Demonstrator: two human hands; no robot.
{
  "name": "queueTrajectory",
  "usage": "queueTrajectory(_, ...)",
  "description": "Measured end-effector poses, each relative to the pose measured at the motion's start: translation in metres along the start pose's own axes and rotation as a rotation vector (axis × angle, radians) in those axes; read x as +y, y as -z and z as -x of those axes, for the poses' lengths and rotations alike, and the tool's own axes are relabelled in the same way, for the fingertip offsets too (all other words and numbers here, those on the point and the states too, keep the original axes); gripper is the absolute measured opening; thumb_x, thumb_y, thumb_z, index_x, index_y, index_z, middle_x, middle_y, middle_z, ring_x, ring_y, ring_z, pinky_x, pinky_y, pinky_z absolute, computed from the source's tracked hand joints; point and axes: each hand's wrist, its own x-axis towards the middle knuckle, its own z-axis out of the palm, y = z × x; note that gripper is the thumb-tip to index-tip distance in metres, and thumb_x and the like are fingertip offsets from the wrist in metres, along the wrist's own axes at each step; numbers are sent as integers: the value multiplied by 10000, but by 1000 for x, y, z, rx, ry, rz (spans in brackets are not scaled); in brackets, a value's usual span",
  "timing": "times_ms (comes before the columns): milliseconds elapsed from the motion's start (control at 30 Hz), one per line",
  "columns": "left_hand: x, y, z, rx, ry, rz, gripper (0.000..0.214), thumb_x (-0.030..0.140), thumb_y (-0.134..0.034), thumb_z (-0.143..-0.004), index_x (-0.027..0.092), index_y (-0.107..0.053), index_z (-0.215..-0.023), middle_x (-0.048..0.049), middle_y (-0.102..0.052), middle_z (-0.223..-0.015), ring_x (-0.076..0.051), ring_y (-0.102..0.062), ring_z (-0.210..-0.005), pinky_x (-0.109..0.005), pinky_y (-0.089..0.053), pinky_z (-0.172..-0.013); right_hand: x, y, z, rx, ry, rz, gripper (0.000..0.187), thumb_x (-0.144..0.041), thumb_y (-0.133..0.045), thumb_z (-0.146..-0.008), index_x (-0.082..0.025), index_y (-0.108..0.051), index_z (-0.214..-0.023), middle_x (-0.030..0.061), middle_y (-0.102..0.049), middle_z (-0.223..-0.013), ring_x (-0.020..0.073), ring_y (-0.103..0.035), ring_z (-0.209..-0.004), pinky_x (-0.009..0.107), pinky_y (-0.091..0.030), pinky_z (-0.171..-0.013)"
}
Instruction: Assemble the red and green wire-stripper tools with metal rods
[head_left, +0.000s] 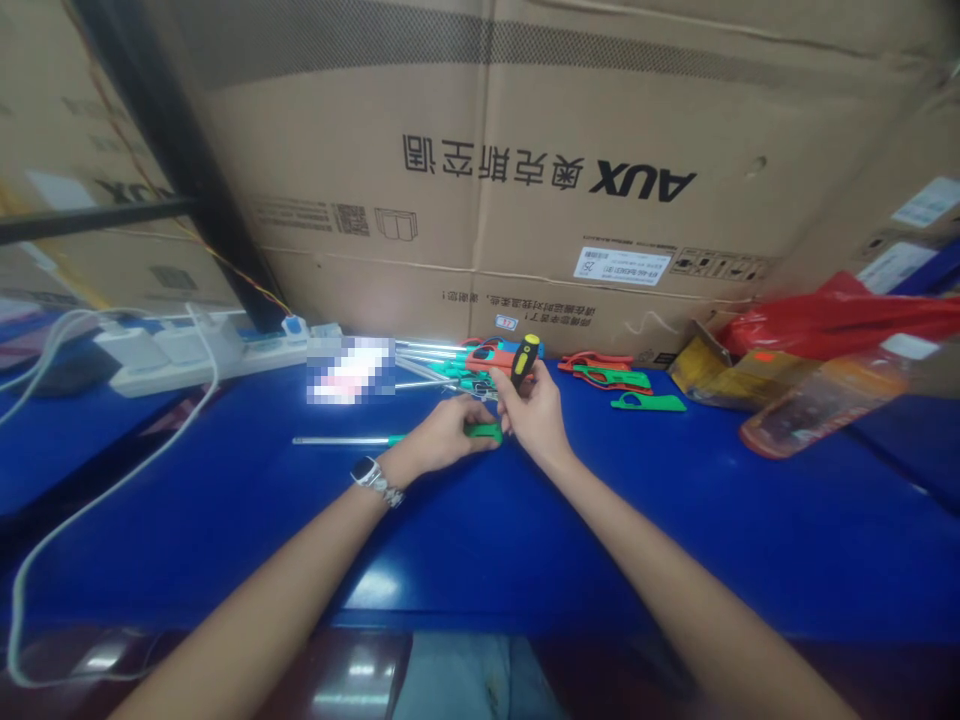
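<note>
My left hand is closed around the green handle of a long-necked lighter, which lies level just above the table. Its thin metal tube points out to the left, past my wrist. My right hand grips a screwdriver with a black and yellow handle, tilted upright beside the lighter's right end. My fingers hide the screwdriver's tip. Just beyond both hands lies a pile of similar lighters with metal tubes and green, orange and blue handles. Loose green and orange handle shells rest to the right of the pile.
A large cardboard box stands along the back of the blue table. At left are a power strip with chargers and a white cable. A bottle leans at right by a small carton and red plastic bag.
</note>
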Motion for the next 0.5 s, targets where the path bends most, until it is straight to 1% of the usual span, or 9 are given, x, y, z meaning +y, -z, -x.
queueTrajectory(67, 1, 0, 0, -17, 4, 10, 193, 285, -781, -728, 168, -676, -841, -17, -692, -838, -170, -612, -764, -292, -477, -708, -1, 4, 1, -126, 26, -18, 364, -550, -626, -866, -227, -555, -1018, -71, -604, -618, 91, -526, -395, 213, -425, -385)
queueTrajectory(100, 1, 0, 0, -26, -1, 18, 188, 279, -776, -733, 168, -680, -850, -16, -691, -837, -168, -610, -763, -290, -475, -708, -1, 7, 2, -187, 36, -29, 353, -550, -594, -887, -222, -569, -1014, -60, -612, -643, 86, -533, -419, 209, -439, -409)
queueTrajectory(167, 1, 0, 0, -29, -14, 24, 175, 265, -772, -737, 168, -680, -850, -15, -684, -838, -164, -605, -766, -287, -472, -711, -2, 11, 1, -250, 33, -24, 341, -543, -592, -890, -203, -595, -926, -48, -610, -628, 78, -519, -423, 203, -428, -414)
queueTrajectory(200, 1, 0, 0, -24, -15, 21, 175, 261, -774, -734, 167, -677, -845, -14, -680, -833, -163, -603, -767, -285, -470, -710, -3, 12, 0, -248, 25, -11, 341, -535, -627, -869, -197, -591, -861, -49, -601, -593, 75, -497, -402, 201, -404, -395)
queueTrajectory(267, 1, 0, 0, -14, -7, 15, 181, 261, -780, -728, 164, -666, -830, -9, -672, -814, -160, -599, -753, -282, -464, -698, -3, 11, -2, -194, 10, -5, 365, -511, -732, -787, -205, -536, -766, -57, -587, -539, 79, -479, -366, 202, -352, -352)
queueTrajectory(333, 1, 0, 0, -27, -10, 30, 173, 256, -772, -738, 163, -656, -825, -3, -671, -799, -154, -598, -733, -279, -459, -686, -3, 6, -2, -123, -5, -24, 447, -492, -809, -703, -227, -450, -730, -50, -619, -558, 99, -517, -367, 209, -351, -336)
queueTrajectory(400, 1, 0, 0, -48, -26, 56, 156, 244, -760, -749, 162, -653, -827, 1, -676, -795, -149, -601, -721, -277, -459, -683, -4, 0, -1, -61, -26, -49, 504, -490, -832, -669, -243, -401, -747, -44, -647, -591, 122, -558, -386, 222, -388, -339)
queueTrajectory(433, 1, 0, 0, -50, -31, 64, 152, 240, -758, -750, 161, -655, -830, 1, -680, -801, -149, -603, -724, -277, -459, -686, -4, -1, 0, -47, -30, -54, 498, -489, -831, -671, -246, -410, -778, -47, -651, -600, 123, -559, -387, 226, -407, -344)
queueTrajectory(500, 1, 0, 0, -43, -26, 60, 157, 240, -762, -747, 162, -666, -843, -3, -686, -814, -154, -610, -735, -281, -462, -695, -5, -1, 2, -73, -19, -55, 448, -492, -802, -712, -243, -473, -887, -59, -646, -621, 112, -546, -395, 228, -439, -363)
